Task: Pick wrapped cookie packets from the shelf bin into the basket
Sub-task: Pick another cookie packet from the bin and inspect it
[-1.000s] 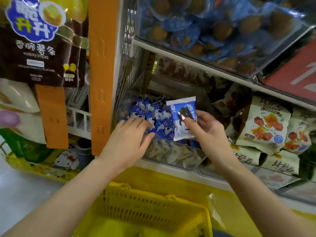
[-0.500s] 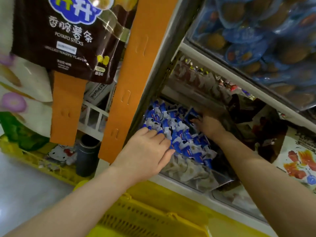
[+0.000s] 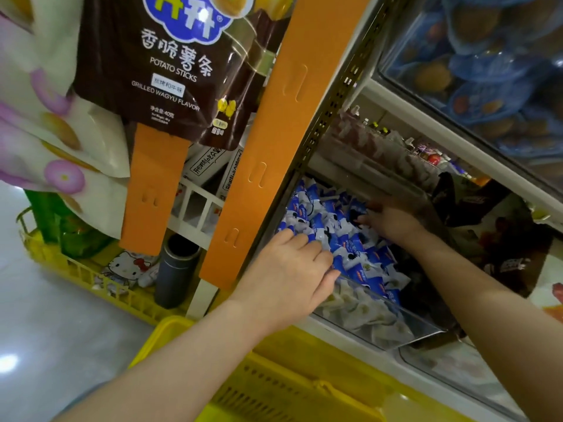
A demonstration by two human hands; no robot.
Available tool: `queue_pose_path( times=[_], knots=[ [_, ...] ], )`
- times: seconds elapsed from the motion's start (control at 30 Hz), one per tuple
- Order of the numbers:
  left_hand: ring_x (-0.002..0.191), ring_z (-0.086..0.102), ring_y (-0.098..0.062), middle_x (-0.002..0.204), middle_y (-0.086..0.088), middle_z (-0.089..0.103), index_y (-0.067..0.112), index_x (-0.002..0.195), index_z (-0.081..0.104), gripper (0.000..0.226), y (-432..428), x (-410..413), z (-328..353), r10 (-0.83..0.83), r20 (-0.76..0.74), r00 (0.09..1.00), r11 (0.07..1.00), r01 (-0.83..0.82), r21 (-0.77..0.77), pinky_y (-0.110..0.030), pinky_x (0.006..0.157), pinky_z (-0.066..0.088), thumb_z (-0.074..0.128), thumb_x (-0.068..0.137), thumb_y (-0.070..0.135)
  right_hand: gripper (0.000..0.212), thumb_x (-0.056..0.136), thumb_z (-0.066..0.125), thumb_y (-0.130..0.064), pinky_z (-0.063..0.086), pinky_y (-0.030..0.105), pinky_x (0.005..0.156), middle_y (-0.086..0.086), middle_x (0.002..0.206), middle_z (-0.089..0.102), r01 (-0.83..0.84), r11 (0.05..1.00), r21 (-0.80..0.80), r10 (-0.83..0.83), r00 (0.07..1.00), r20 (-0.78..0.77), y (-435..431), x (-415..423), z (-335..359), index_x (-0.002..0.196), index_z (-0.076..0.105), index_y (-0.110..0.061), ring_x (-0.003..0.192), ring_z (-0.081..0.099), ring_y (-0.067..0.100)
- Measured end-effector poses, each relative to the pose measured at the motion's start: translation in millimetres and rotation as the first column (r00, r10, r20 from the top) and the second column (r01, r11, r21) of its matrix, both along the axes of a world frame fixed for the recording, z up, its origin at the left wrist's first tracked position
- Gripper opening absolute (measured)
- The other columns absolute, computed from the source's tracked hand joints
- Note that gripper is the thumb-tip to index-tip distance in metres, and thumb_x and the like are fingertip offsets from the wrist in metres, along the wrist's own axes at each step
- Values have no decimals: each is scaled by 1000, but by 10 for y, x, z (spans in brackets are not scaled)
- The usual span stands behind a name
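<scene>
Many cookie packets are lying in the shelf bin above the basket — the left hand is resting flat on them, the right hand is reaching deeper, its grip impossible to tell

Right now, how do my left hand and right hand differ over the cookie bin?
The left hand lies flat on the near front of the cookie packets, fingers fairly straight; the right hand reaches deeper toward the back. The left hand is well lit, the right hand in shadow, its grip unclear. Both touch packets in the same clear bin; neither lifts one clear.
</scene>
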State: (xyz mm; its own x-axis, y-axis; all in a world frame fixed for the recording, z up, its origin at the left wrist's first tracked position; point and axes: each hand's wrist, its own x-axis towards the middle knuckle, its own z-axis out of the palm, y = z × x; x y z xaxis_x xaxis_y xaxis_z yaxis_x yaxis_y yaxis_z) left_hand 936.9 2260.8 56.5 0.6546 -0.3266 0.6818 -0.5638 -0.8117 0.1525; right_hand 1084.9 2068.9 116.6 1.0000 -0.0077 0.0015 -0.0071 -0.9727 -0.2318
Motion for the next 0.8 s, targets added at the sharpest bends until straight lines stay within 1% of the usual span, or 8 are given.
queue_pose_path(
  times=[0.1,0.17,0.27,0.37,0.43,0.57,0.7,0.8],
  knots=[
    [66,58,-15,71,3,66,17,81,68,39,-10,-5,7,8,-3,1000,1000,-8,-6,-30,69,45,34,92,34,47,89,60,-31,40,24,66,14,115,59,43,997,67,-43,999,0,50,25,-113,128,48,-8,89,54,21],
    [65,57,-15,71,3,66,17,80,68,39,-13,-2,9,10,-1,1000,1000,-10,-8,-30,68,45,34,92,34,40,90,59,-28,39,20,56,10,90,62,43,996,79,-41,999,-21,40,4,-160,122,51,-6,74,56,17],
    [65,57,-15,71,3,65,17,79,67,39,-13,5,5,13,8,1000,1000,-13,-1,-30,68,46,34,92,34,27,94,51,-23,43,24,64,-1,70,55,31,997,77,-25,997,-74,-20,-33,-243,113,56,-4,61,52,8],
    [65,56,-15,70,3,65,17,79,67,39,-20,9,-6,9,18,1000,1000,-9,-10,-30,68,46,34,92,34,28,98,42,-25,44,30,75,1,75,56,11,995,103,0,994,-109,-29,-61,-225,108,58,-5,67,54,12],
    [64,56,-15,70,3,64,17,79,67,39,-19,19,-12,2,26,1000,1000,-1,-17,-29,67,45,34,92,34,28,99,38,-25,45,32,74,10,89,59,3,996,91,0,999,-39,-34,-62,-113,106,56,-5,77,56,20],
    [65,56,-14,71,3,65,18,81,67,39,-5,33,-28,-16,42,999,1000,16,-6,-29,67,45,33,93,34,24,98,41,-18,39,32,82,16,108,56,-27,999,-42,29,998,52,-151,-59,133,110,56,-2,96,53,27],
    [66,58,-14,73,4,66,19,83,67,39,1,44,-39,-33,52,998,999,33,6,-30,68,46,33,94,35,29,98,45,-24,38,28,80,18,113,57,26,945,-327,-80,985,-154,-223,-69,168,106,60,0,100,54,27],
    [68,58,-14,74,4,66,20,84,67,40,7,47,-42,-42,59,997,999,42,14,-30,69,46,31,95,35,33,97,46,-30,41,26,77,14,110,57,36,935,-353,-131,960,-248,-200,-45,126,104,58,0,92,53,20]
  ],
)
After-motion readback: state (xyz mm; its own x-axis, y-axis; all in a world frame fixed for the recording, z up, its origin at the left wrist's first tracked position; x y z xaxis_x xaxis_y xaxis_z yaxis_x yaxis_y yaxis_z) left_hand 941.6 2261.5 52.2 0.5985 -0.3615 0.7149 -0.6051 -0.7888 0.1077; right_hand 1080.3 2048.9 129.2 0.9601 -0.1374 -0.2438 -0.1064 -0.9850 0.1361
